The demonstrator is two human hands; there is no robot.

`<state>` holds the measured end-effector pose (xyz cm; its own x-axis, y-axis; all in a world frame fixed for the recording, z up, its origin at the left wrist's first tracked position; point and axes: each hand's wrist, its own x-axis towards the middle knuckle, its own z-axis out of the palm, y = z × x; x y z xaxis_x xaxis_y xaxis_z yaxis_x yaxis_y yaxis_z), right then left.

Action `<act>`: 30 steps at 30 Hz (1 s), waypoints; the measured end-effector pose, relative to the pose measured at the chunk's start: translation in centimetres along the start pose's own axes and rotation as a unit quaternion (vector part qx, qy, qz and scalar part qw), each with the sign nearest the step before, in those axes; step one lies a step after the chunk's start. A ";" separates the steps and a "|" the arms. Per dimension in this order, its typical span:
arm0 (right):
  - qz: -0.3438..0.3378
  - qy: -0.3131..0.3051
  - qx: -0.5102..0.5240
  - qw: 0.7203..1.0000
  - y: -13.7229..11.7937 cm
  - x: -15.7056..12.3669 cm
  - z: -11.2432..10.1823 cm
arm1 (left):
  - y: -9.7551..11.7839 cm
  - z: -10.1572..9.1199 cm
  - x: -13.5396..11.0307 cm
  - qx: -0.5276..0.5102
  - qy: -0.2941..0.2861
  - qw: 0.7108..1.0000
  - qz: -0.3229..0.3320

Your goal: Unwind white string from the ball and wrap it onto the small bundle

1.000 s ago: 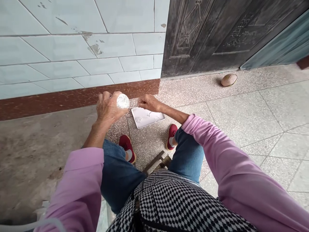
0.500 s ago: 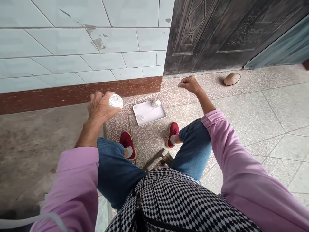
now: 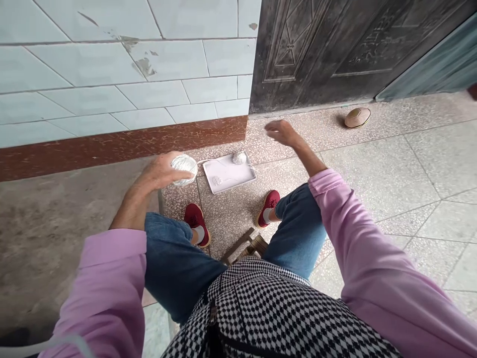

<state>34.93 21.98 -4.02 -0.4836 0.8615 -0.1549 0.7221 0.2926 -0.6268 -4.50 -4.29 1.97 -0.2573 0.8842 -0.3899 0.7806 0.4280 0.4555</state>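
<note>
My left hand [image 3: 158,173] is wrapped around a ball of white yarn [image 3: 184,169], its thumb across the front. From the ball a slack strand of yarn [image 3: 203,161] droops toward the shallow white tray [image 3: 233,185] on the floor. In that tray lie a second, smaller yarn ball [image 3: 239,157] and a little tangle of yarn [image 3: 216,181]. My right hand [image 3: 281,132] hovers beyond the tray's far right side, slightly blurred. Its fingers look loosely apart, and no strand is seen running to it.
A tiled wall [image 3: 167,59] and dark carved door [image 3: 298,54] stand ahead. On the floor by the door sits a rounded tan object [image 3: 357,118]. My red shoes [image 3: 194,219] flank the near side of the tray, and part of a wooden stool [image 3: 244,246] shows between my legs.
The strand stretched taut between my hands has gone slack and dropped toward the tray. My right hand moved slightly left and its pinch loosened; my left hand turned and lowered a little with the ball.
</note>
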 end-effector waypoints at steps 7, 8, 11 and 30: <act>-0.172 -0.208 0.263 0.926 -9.2 0.1 6.8 | 2.2 1.3 1.9 -0.145 0.002 0.987 0.076; -0.176 -0.226 0.280 0.916 -9.9 -0.1 7.4 | 2.5 1.4 1.9 -0.148 -0.006 0.985 0.084; -0.184 -0.279 0.317 0.888 -10.8 -0.6 8.7 | 2.9 1.5 2.0 -0.148 -0.032 0.985 0.087; -0.163 -0.201 0.287 0.922 -10.5 -0.4 7.5 | 4.5 1.9 1.1 -0.353 -0.130 0.911 0.170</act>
<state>23.85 15.43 -3.08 -0.8567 0.5086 -0.0854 0.1809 0.1413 -0.9733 -0.16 -1.79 2.05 0.1463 0.9531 -0.2650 0.2056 0.2328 0.9506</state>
